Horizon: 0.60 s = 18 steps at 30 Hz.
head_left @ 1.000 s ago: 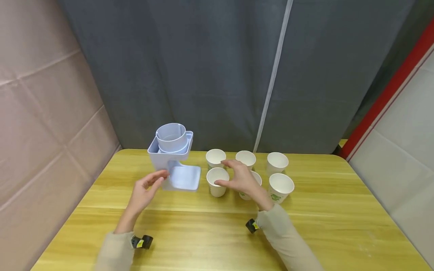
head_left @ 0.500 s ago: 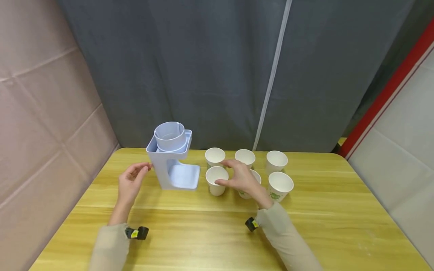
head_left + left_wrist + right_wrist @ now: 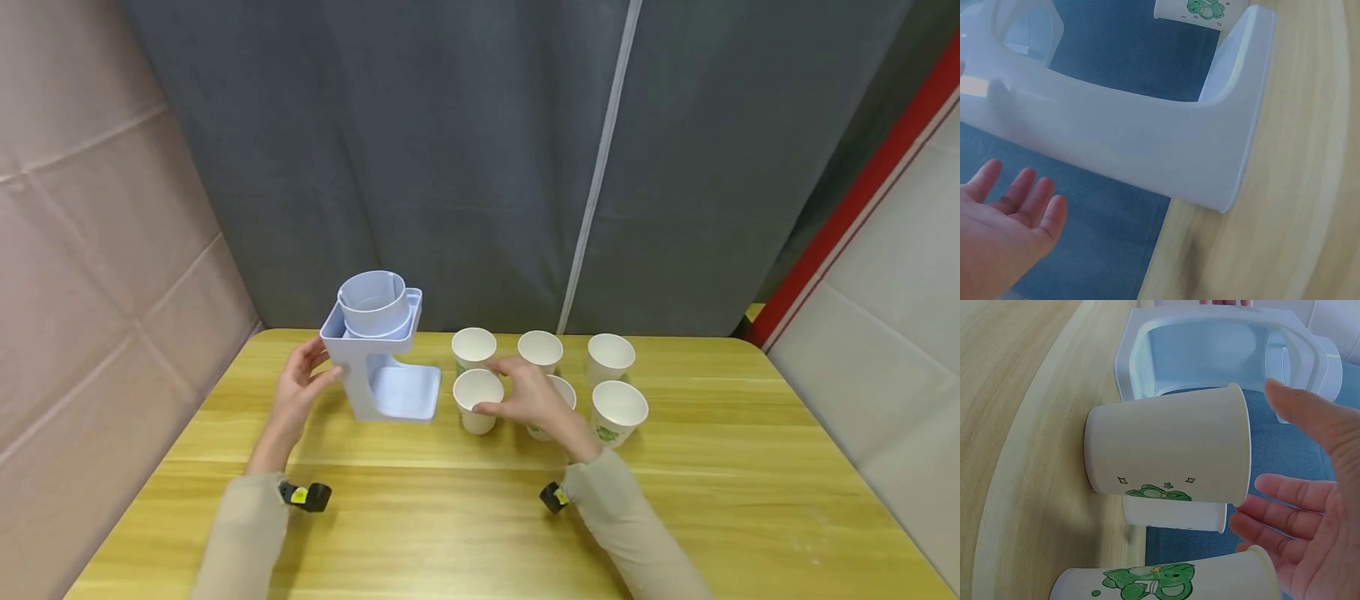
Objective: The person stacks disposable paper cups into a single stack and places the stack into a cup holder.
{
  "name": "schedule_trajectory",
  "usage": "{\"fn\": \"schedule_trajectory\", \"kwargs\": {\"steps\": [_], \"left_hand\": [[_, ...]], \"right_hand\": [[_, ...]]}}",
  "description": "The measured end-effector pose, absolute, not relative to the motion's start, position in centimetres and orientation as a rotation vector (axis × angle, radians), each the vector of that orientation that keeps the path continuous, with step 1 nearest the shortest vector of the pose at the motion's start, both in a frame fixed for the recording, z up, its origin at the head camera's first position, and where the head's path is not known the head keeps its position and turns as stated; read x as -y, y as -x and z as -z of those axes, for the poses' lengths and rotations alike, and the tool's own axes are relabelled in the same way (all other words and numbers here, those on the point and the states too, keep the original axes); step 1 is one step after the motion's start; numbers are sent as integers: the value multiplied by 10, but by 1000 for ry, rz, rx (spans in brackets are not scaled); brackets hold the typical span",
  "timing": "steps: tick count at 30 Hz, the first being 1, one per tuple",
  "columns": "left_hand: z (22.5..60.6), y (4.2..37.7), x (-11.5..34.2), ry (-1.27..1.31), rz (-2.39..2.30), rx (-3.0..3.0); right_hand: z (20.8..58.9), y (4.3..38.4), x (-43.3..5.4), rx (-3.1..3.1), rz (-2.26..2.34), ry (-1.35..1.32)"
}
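A pale blue plastic stand (image 3: 360,367) with a round cup-shaped top (image 3: 372,307) and a flat base tray (image 3: 408,392) is upright on the left. Beside its upper left side is my left hand (image 3: 298,392), the thumb by the wall. In the left wrist view, the fingers (image 3: 1035,200) are loosely spread, apart from the stand. My right hand (image 3: 531,398) is spread at the rim of the front left paper cup (image 3: 476,408). Thumb and fingers reach either side of that rim without curling round it, the fingertips (image 3: 1247,506) close to it; contact is unclear.
Several white paper cups stand upright in two rows, among them a back left cup (image 3: 473,346) and a front right cup (image 3: 619,408) with a green print. The wooden table (image 3: 420,517) ends at a dark grey curtain (image 3: 465,167).
My left hand has moved from in front of the stand out to its left, then forward to its upper left side. The right hand and cups have stayed in place.
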<state>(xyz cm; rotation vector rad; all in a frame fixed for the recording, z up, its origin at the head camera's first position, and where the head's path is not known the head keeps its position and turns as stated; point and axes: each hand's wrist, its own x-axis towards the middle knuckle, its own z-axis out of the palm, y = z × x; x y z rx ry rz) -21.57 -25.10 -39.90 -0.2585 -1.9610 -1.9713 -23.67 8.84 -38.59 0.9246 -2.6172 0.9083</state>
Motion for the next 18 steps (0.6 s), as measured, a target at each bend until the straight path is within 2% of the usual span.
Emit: {"fn": "schedule_trajectory", "kwargs": {"steps": [18], "left_hand": [[401, 238, 258, 379, 2071, 2016]], "right_hand": [[391, 241, -82, 2685, -845, -944]]}}
